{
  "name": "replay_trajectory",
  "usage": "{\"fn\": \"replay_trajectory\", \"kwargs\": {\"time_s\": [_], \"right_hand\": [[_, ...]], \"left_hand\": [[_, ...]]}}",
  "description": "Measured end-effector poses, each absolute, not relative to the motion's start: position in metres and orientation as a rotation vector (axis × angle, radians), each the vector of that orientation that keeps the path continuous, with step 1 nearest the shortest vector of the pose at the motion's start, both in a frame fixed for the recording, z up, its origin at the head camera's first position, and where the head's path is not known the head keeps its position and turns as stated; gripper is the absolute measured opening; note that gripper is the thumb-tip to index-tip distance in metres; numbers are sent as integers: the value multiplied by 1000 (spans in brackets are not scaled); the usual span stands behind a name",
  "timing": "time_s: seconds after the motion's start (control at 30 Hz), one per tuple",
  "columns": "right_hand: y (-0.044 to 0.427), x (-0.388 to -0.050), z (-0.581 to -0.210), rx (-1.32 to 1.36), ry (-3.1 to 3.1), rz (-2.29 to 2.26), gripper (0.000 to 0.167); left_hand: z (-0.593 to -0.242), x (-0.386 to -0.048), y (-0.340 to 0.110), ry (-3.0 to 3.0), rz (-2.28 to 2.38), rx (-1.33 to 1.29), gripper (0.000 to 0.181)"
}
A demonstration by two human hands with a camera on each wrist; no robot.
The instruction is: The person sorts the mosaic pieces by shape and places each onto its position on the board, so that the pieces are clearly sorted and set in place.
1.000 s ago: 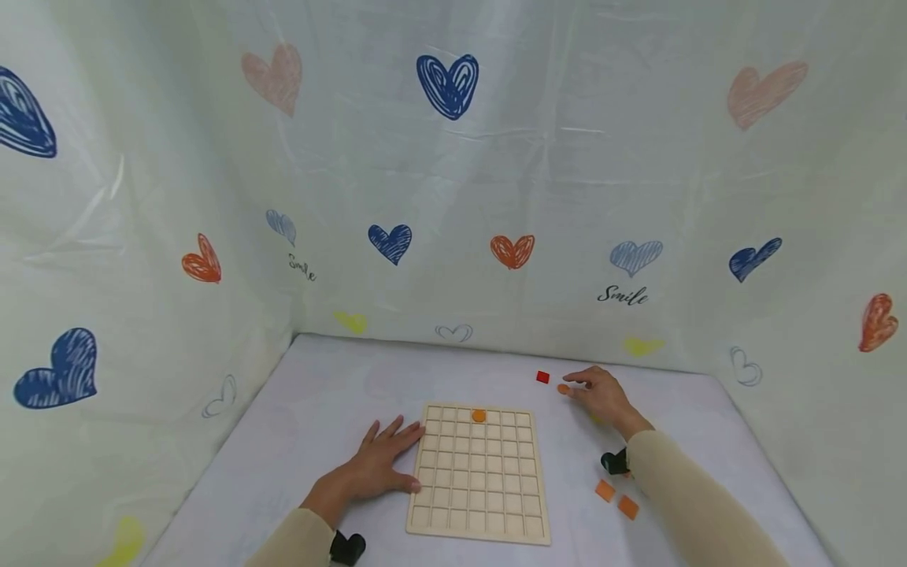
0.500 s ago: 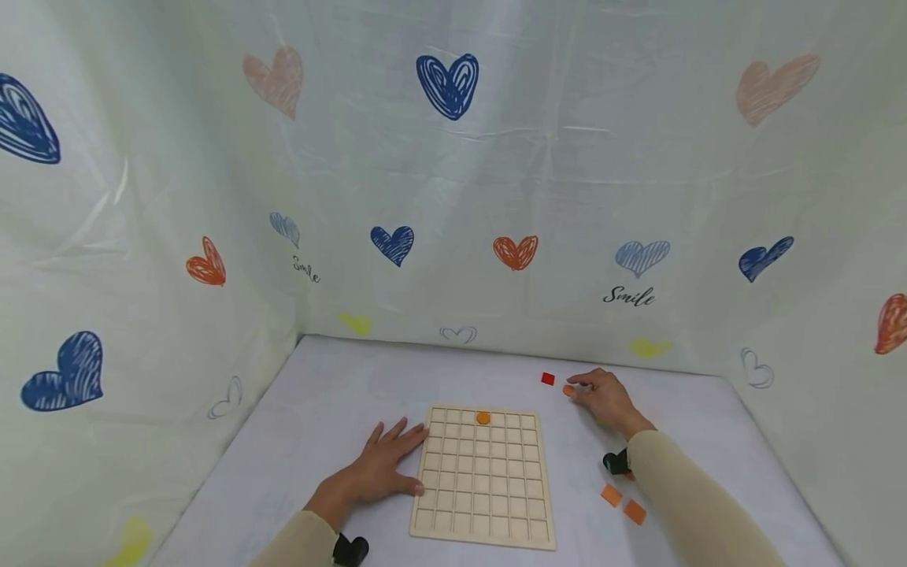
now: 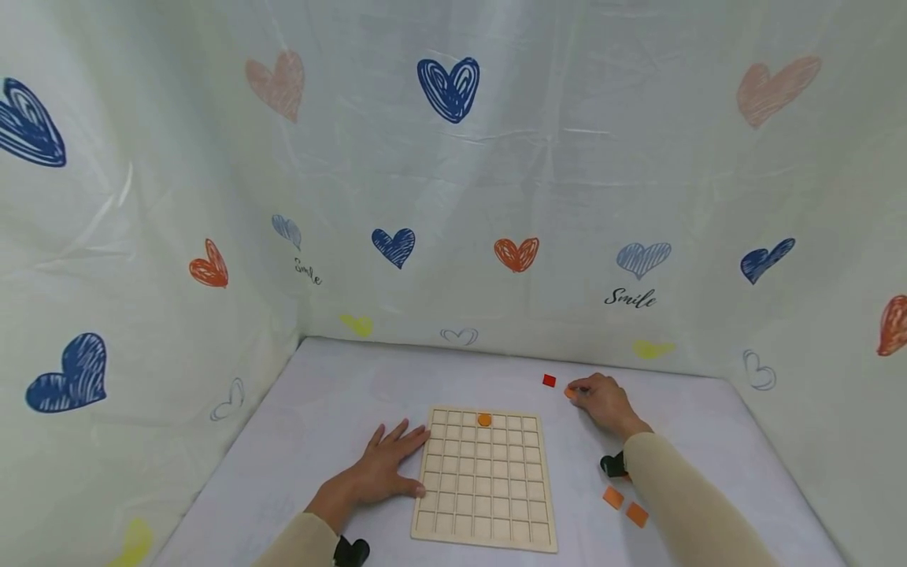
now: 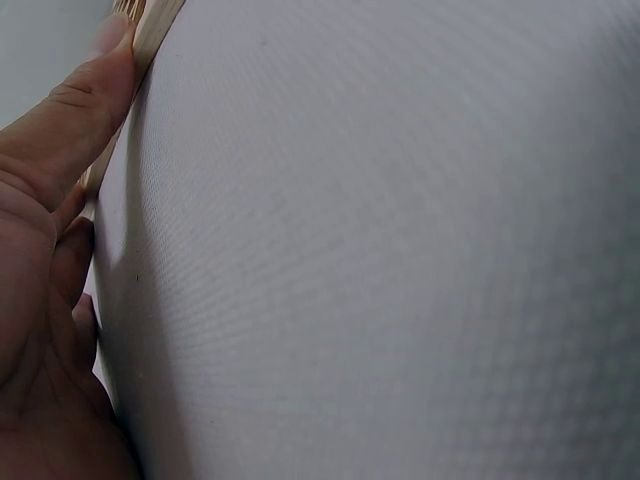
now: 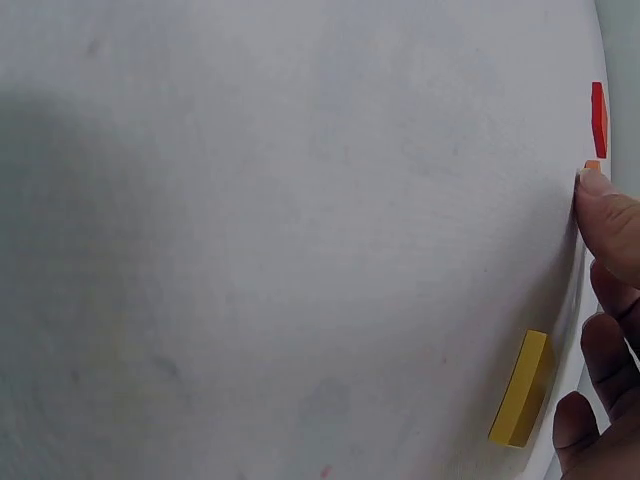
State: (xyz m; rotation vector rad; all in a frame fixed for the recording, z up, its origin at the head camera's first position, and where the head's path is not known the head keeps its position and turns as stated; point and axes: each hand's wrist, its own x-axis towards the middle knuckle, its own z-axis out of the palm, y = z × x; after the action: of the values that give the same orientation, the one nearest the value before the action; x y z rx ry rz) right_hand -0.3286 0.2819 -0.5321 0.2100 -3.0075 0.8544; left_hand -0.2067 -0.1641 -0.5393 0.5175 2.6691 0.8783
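A pale wooden board (image 3: 483, 480) with a grid of square recesses lies on the table, and an orange disc (image 3: 485, 420) sits in its far row. My left hand (image 3: 386, 468) rests beside the board, fingers spread, with fingertips and thumb touching its left edge. Beyond the board to the right, my right hand (image 3: 604, 403) pinches another orange disc (image 3: 569, 392) between thumb and index finger; the fingers cover part of it. Just left of that disc lies a red square piece (image 3: 549, 380). In the right wrist view, a yellow block (image 5: 520, 390) lies beneath the curled fingers.
Two orange square pieces, a nearer one (image 3: 637, 515) and a farther one (image 3: 612, 497), lie right of the board beside the right sleeve. Part of another orange piece shows near the right wrist. A white curtain (image 3: 453, 189) with printed hearts surrounds the table's back and sides.
My right index finger has come down onto the orange disc, closing the gap to the thumb. The left hand stays at the board's edge. The head view has shifted slightly.
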Motion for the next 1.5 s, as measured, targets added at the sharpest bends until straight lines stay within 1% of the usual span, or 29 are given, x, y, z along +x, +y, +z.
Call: {"fn": "replay_trajectory", "kwargs": {"time_s": [0.13,0.3,0.53,0.77,0.93,1.13,1.5], "right_hand": [[282,-325,-533,206,-3007,895,22],[279,-324,-537,288,-2992,947,19],[276,-323,-536,276,-3039,927,20],[273,-320,-537,283,-3038,919,15],[271,-318,-540,274,-3009,903,18],[266,-314,-536,233,-3020,946,19],[257,-306,-523,34,-2901,1261,21]], "left_hand": [[-539,-206,-164,2661,896,529,102],[-539,-207,-165,2669,891,532,102],[-540,-207,-164,2674,893,533,101],[-540,-206,-164,2680,888,523,101],[-539,-206,-164,2685,884,529,101],[-538,-206,-163,2680,894,528,101],[-538,-205,-164,2677,891,529,101]]}}
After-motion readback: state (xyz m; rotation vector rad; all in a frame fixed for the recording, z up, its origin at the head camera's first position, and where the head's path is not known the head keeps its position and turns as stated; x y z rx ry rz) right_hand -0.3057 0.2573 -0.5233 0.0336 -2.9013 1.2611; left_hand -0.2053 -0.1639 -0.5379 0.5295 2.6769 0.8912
